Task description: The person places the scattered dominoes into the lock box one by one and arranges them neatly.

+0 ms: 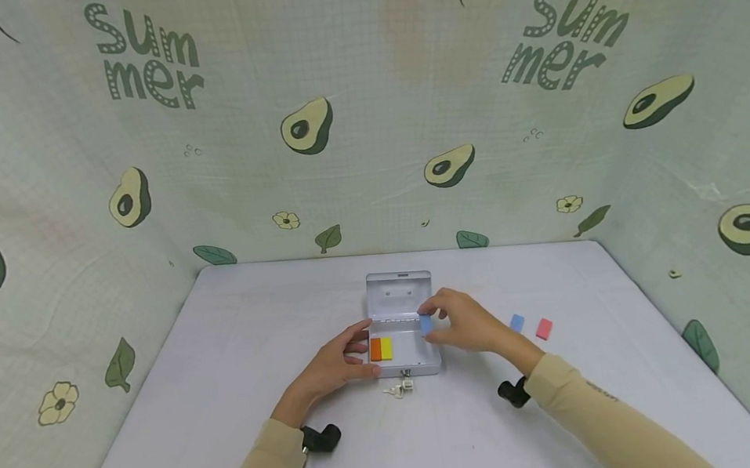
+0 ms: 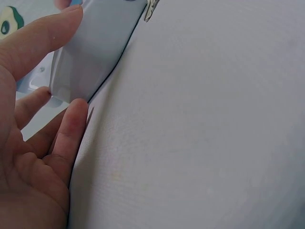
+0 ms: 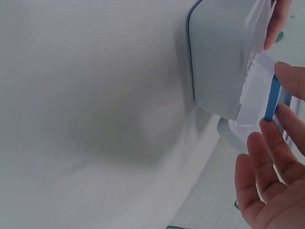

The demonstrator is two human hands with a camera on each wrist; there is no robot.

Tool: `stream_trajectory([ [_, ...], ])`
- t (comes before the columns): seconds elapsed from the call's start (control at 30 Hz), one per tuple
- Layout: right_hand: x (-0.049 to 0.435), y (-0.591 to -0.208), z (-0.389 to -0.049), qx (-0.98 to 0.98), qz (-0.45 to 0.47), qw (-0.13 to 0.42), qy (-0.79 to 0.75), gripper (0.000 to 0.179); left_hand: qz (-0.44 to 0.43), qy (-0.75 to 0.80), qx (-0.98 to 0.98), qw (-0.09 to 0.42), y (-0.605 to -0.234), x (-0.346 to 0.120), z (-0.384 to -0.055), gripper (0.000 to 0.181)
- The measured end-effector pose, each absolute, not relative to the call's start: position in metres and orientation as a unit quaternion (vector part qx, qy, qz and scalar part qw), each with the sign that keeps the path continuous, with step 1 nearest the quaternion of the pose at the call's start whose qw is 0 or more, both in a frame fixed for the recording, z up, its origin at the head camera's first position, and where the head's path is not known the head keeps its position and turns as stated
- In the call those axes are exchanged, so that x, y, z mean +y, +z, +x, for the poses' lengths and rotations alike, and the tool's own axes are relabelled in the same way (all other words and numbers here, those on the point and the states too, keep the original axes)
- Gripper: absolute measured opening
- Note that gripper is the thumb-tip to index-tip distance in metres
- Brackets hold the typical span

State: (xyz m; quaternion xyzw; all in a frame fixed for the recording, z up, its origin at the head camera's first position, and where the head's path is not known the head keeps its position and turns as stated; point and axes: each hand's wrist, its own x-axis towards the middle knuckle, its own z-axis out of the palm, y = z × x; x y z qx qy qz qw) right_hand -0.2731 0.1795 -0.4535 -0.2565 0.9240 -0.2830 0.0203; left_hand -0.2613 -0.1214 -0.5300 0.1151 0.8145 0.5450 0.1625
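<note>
A small pale metal cash box [image 1: 407, 352] stands with its lid [image 1: 399, 294] raised. My left hand [image 1: 336, 361] holds the box at its left side, thumb at the front corner and fingers toward the back; in the left wrist view the thumb [image 2: 57, 28] lies over the rim. Inside, at the left, an orange block [image 1: 376, 350] and a yellow block [image 1: 386, 349] lie side by side. Between thumb and fingertips my right hand [image 1: 461, 321] pinches a thin blue block [image 3: 272, 98], over the right end of the box.
To the right of the box lie another blue block [image 1: 517, 323], partly beside my right forearm, and a pink-red block [image 1: 544, 329]. Keys [image 1: 396, 391] hang from the lock at the box's front. A printed cloth wall [image 1: 351, 55] surrounds the white table [image 1: 249, 306].
</note>
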Motion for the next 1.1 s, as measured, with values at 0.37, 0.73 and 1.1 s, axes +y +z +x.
stream_trajectory([
  [0.37,0.173,-0.46,-0.273,0.919,-0.264,0.025,-0.29,0.04,0.117,0.552,0.808,0.168,-0.529,-0.122,-0.261,0.091],
  [0.73,0.164,-0.459,-0.27,0.919,-0.263,0.03,-0.293,0.041,0.119,0.552,0.808,0.169,-0.529,-0.123,-0.261,0.091],
  [1.1,0.156,-0.464,-0.27,0.918,-0.264,0.036,-0.295,0.039,0.125,0.548,0.809,0.171,-0.532,-0.124,-0.262,0.092],
])
